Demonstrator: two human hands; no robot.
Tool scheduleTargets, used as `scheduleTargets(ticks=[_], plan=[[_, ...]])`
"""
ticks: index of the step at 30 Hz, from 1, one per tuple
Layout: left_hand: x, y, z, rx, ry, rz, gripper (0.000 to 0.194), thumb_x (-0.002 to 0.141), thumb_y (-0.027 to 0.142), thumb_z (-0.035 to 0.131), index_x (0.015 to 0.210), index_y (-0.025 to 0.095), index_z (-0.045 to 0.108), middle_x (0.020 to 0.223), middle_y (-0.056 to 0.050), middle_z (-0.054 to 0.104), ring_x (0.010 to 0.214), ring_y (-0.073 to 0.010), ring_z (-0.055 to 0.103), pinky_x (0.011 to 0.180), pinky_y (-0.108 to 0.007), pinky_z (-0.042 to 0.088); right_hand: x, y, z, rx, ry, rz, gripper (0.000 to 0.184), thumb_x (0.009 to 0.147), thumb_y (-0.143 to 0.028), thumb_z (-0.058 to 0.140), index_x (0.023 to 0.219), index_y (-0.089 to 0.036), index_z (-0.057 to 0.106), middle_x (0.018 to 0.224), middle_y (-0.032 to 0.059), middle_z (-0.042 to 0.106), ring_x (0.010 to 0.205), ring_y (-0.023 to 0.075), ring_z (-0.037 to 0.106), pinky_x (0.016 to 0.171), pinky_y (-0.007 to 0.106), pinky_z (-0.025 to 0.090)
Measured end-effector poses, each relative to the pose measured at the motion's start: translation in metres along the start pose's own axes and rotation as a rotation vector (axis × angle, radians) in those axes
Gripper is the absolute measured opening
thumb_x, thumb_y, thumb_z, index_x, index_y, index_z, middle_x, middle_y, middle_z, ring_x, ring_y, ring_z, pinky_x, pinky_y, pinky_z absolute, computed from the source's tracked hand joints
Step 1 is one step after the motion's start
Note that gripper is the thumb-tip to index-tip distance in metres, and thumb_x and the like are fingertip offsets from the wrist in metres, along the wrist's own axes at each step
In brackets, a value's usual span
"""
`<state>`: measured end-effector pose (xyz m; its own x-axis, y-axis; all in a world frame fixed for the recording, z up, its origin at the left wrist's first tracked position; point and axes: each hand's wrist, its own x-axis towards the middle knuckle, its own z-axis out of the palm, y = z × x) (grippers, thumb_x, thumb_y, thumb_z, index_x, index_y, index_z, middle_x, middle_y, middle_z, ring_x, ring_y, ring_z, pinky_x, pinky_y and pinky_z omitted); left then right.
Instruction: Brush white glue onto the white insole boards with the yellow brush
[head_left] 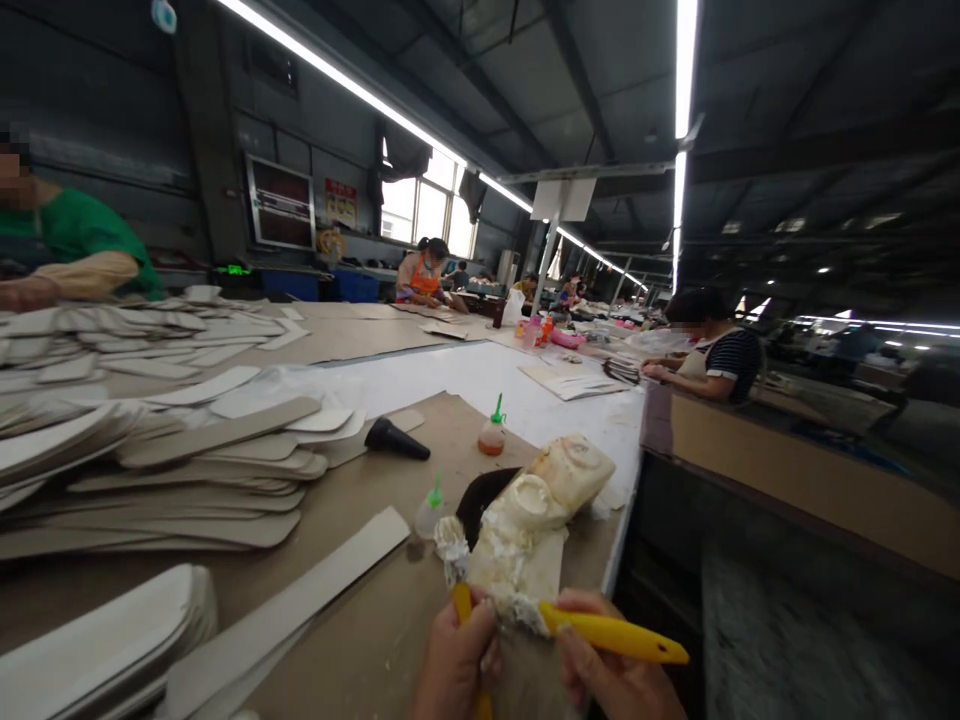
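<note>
My left hand [457,655] is closed around a yellow-handled brush [461,600] whose bristles point up, caked in white paste. In my right hand [611,660] lies a second yellow-handled brush [615,635], its white-coated head pointing left towards my left fingers. Just beyond both hands is a cream-coloured plastic container [577,470] lying on its side, thickly crusted with white glue-like paste. Part of a dark rounded object [480,495] shows behind it. A small squeeze bottle with a green tip [430,515] stands left of the container, and another bottle [491,437] with orange-brown liquid stands farther back.
Stacks of pale, round-ended strips [187,500] cover the table's left side. A long pale strip [300,610] lies nearer. A black cone-shaped piece [396,438] rests behind. The table edge [626,530] runs close on my right. Several people work around the tables.
</note>
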<state>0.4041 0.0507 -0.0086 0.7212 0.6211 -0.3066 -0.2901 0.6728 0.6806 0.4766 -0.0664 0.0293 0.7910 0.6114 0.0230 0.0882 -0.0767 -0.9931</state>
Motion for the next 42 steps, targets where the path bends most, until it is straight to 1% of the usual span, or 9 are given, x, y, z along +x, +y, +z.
scheduleTargets(ticks=[5,8,12,15,18,24,31,37,42], plan=[[-0.005,0.008,0.001,0.088,0.008,0.011,0.029,0.057,0.035,0.063,0.067,0.020,0.040,0.038,0.014,0.030,0.033,-0.0017,0.022,0.037,-0.016,0.019,-0.007,-0.023,-0.017,0.187,-0.332,0.260,0.046,0.061,-0.052,0.070,0.092,-0.019,0.063,0.067,0.0032,0.064,0.062,0.0177,0.062,0.061,0.029,0.049],[-0.003,0.005,0.002,0.204,0.030,0.023,0.026,0.057,0.035,0.059,0.067,0.020,0.040,0.040,0.014,0.031,0.034,-0.0026,0.023,0.036,-0.017,0.020,-0.015,-0.032,-0.021,0.268,-0.357,0.494,0.043,0.070,-0.051,0.062,0.100,-0.020,0.062,0.077,0.0062,0.066,0.064,0.0168,0.064,0.060,0.028,0.050],[-0.003,0.000,0.002,0.304,0.040,0.044,0.024,0.059,0.035,0.060,0.067,0.018,0.045,0.043,0.012,0.034,0.037,-0.0034,0.026,0.038,-0.018,0.022,-0.023,-0.030,-0.018,0.303,-0.346,0.564,0.049,0.070,-0.052,0.060,0.109,-0.022,0.058,0.086,0.0058,0.066,0.059,0.0123,0.063,0.047,0.018,0.045],[-0.003,-0.001,0.000,0.359,0.000,0.066,0.025,0.063,0.039,0.060,0.067,0.016,0.050,0.044,0.010,0.035,0.039,-0.0039,0.027,0.039,-0.018,0.021,-0.022,-0.025,-0.019,0.144,-0.430,0.507,0.045,0.066,-0.045,0.065,0.102,-0.018,0.062,0.076,0.0030,0.065,0.047,0.0052,0.055,0.040,0.011,0.036],[-0.003,-0.001,-0.002,0.400,-0.049,0.073,0.028,0.065,0.040,0.060,0.071,0.014,0.054,0.046,0.009,0.037,0.042,-0.0050,0.028,0.042,-0.019,0.022,-0.014,-0.024,-0.026,-0.170,-0.495,0.363,0.029,0.074,-0.040,0.057,0.090,-0.017,0.066,0.066,-0.0011,0.060,0.040,0.0032,0.045,0.035,0.011,0.029],[-0.002,-0.005,-0.002,0.557,-0.083,0.112,0.025,0.068,0.039,0.057,0.066,0.014,0.054,0.056,0.004,0.043,0.052,-0.0082,0.035,0.049,-0.020,0.028,-0.006,-0.020,-0.043,-0.572,-0.410,-0.062,0.024,0.082,-0.029,0.049,0.097,-0.023,0.067,0.067,-0.0011,0.063,0.061,0.0132,0.057,0.057,0.021,0.046],[-0.003,-0.009,-0.002,0.712,-0.121,0.285,0.020,0.077,0.033,0.048,0.072,0.015,0.056,0.068,-0.003,0.058,0.066,-0.0157,0.050,0.064,-0.025,0.039,-0.008,-0.017,-0.048,-0.655,-0.392,-0.236,0.027,0.082,-0.027,0.052,0.105,-0.027,0.066,0.094,0.0048,0.070,0.082,0.0203,0.065,0.073,0.028,0.051],[-0.009,-0.001,0.004,0.781,-0.077,0.313,0.021,0.076,0.032,0.047,0.076,0.015,0.058,0.074,-0.007,0.063,0.071,-0.0210,0.056,0.068,-0.029,0.041,-0.005,-0.017,-0.051,-0.747,-0.392,-0.245,0.028,0.084,-0.027,0.049,0.108,-0.026,0.065,0.088,0.0043,0.071,0.082,0.0202,0.066,0.074,0.029,0.052],[-0.008,-0.003,0.006,0.808,-0.004,0.329,0.019,0.077,0.031,0.045,0.078,0.016,0.057,0.072,-0.006,0.062,0.070,-0.0210,0.055,0.067,-0.029,0.040,-0.007,-0.004,-0.053,-0.847,-0.354,-0.370,0.030,0.084,-0.025,0.049,0.110,-0.024,0.063,0.107,0.0055,0.067,0.096,0.0201,0.063,0.085,0.030,0.050]])
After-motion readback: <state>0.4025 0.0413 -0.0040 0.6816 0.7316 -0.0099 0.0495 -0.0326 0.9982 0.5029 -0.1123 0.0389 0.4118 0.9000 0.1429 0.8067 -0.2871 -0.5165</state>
